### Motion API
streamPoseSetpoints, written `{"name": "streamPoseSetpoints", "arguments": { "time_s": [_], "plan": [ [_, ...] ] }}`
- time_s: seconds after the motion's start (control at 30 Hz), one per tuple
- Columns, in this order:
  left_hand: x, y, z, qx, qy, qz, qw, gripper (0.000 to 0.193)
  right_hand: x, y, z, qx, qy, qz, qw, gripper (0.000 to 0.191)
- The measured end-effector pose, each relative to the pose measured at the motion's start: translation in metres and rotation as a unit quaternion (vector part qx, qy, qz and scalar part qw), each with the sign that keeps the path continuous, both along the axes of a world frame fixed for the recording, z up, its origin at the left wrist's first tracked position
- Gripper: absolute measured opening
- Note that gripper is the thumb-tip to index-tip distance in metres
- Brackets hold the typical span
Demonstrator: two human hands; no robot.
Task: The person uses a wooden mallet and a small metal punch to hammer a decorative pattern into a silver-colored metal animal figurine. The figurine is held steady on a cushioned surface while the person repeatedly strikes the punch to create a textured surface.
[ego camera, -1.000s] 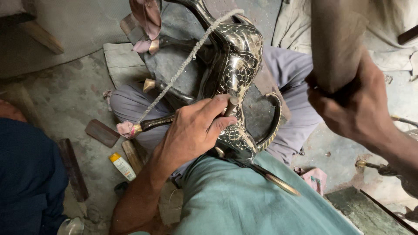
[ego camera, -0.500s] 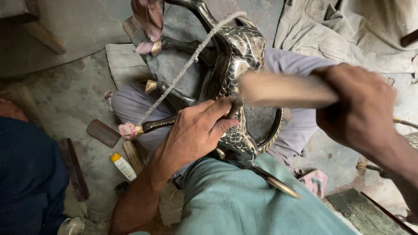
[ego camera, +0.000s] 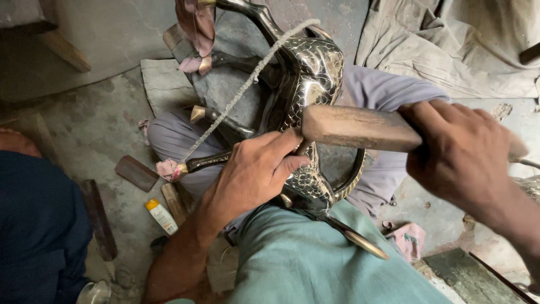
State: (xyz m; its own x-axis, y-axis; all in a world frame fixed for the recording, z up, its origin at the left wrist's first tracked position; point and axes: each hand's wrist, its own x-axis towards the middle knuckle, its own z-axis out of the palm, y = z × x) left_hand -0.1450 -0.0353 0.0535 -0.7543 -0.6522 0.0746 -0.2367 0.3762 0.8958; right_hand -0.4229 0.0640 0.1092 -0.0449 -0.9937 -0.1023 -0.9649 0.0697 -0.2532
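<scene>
Floor, left: one wooden strip, one flat wedge, one small yellow-capped tube.
Left hand: fingers closed round what may be a chisel, mostly hidden.
Figure: one engraved metal animal across the lap, one rope over it.
Right hand: fingers gripping one wooden mallet, touching the left thumb.

A small white tube with a yellow cap lies on the floor at lower left. Above it sits a flat wooden piece. Grey cloth is heaped at upper right.
</scene>
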Motion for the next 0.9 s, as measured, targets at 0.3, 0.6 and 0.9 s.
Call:
{"name": "streamPoseSetpoints", "arguments": {
  "time_s": [0.3,0.6,0.9],
  "plan": [
    [-0.011,0.001,0.006,0.013,-0.038,-0.042,0.998,0.033,-0.008,0.03,-0.022,-0.086,-0.149,-0.097,0.98,0.018],
    [-0.033,-0.004,0.027,0.051,-0.136,-0.111,0.983,0.03,0.017,0.089,-0.08,-0.128,-0.31,-0.35,0.875,0.044],
    [0.012,0.026,0.03,-0.096,-0.014,0.089,0.991,0.027,-0.002,0.129,-0.094,-0.014,-0.193,-0.343,0.919,0.045]
  ]
}}
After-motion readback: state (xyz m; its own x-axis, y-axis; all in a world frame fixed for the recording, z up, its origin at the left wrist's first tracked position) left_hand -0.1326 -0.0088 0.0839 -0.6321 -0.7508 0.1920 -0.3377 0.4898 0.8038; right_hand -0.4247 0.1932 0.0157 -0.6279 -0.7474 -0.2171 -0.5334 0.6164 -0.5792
